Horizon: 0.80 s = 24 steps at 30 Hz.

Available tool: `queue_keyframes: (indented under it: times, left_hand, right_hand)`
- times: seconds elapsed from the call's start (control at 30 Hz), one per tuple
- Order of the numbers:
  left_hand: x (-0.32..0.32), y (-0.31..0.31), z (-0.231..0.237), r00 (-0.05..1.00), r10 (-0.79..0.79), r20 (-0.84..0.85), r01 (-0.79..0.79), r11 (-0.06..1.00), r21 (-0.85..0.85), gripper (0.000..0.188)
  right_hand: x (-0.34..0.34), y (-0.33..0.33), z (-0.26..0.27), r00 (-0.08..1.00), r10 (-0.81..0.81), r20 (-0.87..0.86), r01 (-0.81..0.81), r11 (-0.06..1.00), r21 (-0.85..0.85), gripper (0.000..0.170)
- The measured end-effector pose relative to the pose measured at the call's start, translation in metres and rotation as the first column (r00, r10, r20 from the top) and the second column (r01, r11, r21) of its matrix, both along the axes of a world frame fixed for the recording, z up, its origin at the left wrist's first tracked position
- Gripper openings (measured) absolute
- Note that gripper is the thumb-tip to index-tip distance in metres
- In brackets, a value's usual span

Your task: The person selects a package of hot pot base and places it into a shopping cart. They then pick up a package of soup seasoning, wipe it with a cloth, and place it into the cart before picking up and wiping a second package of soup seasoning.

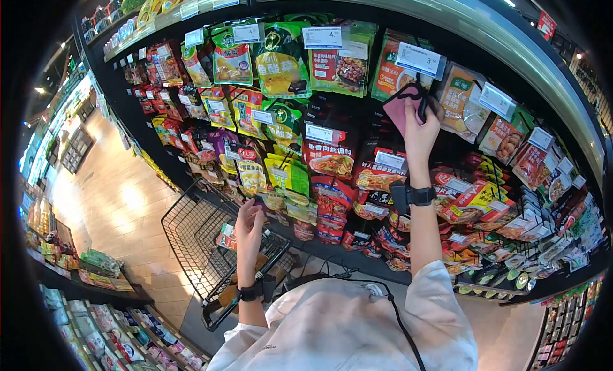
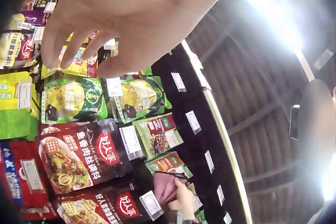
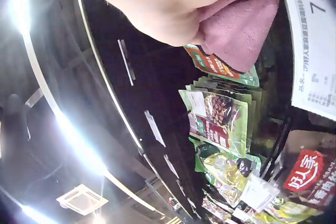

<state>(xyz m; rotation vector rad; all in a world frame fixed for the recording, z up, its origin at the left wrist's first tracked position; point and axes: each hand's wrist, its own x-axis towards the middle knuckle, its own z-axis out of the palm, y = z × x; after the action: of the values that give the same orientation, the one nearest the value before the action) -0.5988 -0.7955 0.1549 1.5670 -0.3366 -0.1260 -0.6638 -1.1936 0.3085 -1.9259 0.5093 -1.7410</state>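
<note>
My right hand (image 1: pixel 421 131) is raised to the upper row of the shelf display and grips a pinkish-purple cloth (image 1: pixel 403 110) with a dark edge. The folded cloth overlaps the bottom of a green-and-orange seasoning packet (image 1: pixel 386 71), just below a white price tag (image 1: pixel 418 59). In the right wrist view the cloth (image 3: pixel 241 27) hangs out from under the hand. Lower on the left, my left hand (image 1: pixel 248 234) is held up with loosely bent fingers and nothing in it. Hanging yellow and green packets (image 1: pixel 287 179) are close by its fingertips.
A black wire shopping cart (image 1: pixel 185 234) stands at the left, beyond my left forearm. Rows of hanging packets with price tags on hooks fill the dark rack (image 1: pixel 354 122). Another shelf of packaged goods (image 1: pixel 121 333) is at the lower left. A tiled aisle (image 1: pixel 115 160) runs along the left.
</note>
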Motion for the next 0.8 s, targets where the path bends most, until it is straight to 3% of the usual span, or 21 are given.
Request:
queue_keyframes:
  times: [0.1, 0.23, 0.37, 0.43, 0.5, 0.57, 0.6, 0.67, 0.73, 0.8]
  left_hand:
    - [-0.001, 0.001, 0.003, 1.000, -0.013, 0.010, 0.012, 0.999, 0.038, 0.046]
    - [-0.006, -0.006, 0.007, 0.999, -0.007, 0.044, 0.005, 0.999, 0.038, 0.044]
    - [-0.006, -0.007, 0.013, 0.998, -0.049, 0.026, 0.048, 0.997, 0.060, 0.041]
    - [-0.010, -0.010, 0.020, 0.997, -0.071, 0.029, 0.069, 0.995, 0.066, 0.039]
    - [-0.015, -0.018, 0.034, 0.992, -0.111, 0.064, 0.111, 0.994, 0.000, 0.042]
    - [-0.020, -0.022, 0.046, 0.976, -0.202, 0.077, 0.209, 0.973, -0.099, 0.051]
    - [-0.023, -0.026, 0.053, 0.953, -0.282, 0.106, 0.301, 0.916, -0.266, 0.051]
    - [-0.033, -0.041, 0.064, 0.892, -0.406, 0.198, 0.442, 0.697, -0.565, 0.054]
    - [-0.034, -0.043, 0.052, 0.893, -0.431, 0.131, 0.402, 0.633, -0.662, 0.050]
    - [-0.035, -0.033, 0.034, 0.928, -0.371, -0.034, 0.264, 0.721, -0.640, 0.047]
  right_hand:
    - [0.008, 0.004, -0.004, 0.995, -0.093, 0.029, 0.096, 0.985, -0.140, 0.035]
    - [0.006, 0.017, 0.001, 0.997, -0.075, 0.032, 0.079, 0.989, -0.126, 0.027]
    - [-0.014, 0.038, 0.014, 0.971, 0.160, 0.178, -0.168, 0.985, 0.034, 0.023]
    - [-0.031, 0.046, 0.016, 0.872, 0.374, 0.316, -0.448, 0.870, 0.206, 0.025]
    - [-0.053, 0.064, 0.020, 0.729, 0.501, 0.466, -0.676, 0.633, 0.378, 0.030]
    - [-0.069, 0.080, 0.008, 0.693, 0.554, 0.462, -0.720, 0.500, 0.480, 0.032]
    - [-0.075, 0.090, 0.001, 0.671, 0.581, 0.461, -0.733, 0.426, 0.530, 0.033]
    - [-0.084, 0.119, -0.002, 0.589, 0.715, 0.377, -0.705, 0.227, 0.672, 0.033]
    - [-0.069, 0.139, -0.037, 0.560, 0.828, 0.037, -0.655, 0.415, 0.632, 0.032]
    - [-0.058, 0.161, -0.051, 0.358, 0.922, -0.148, -0.774, 0.381, 0.505, 0.032]
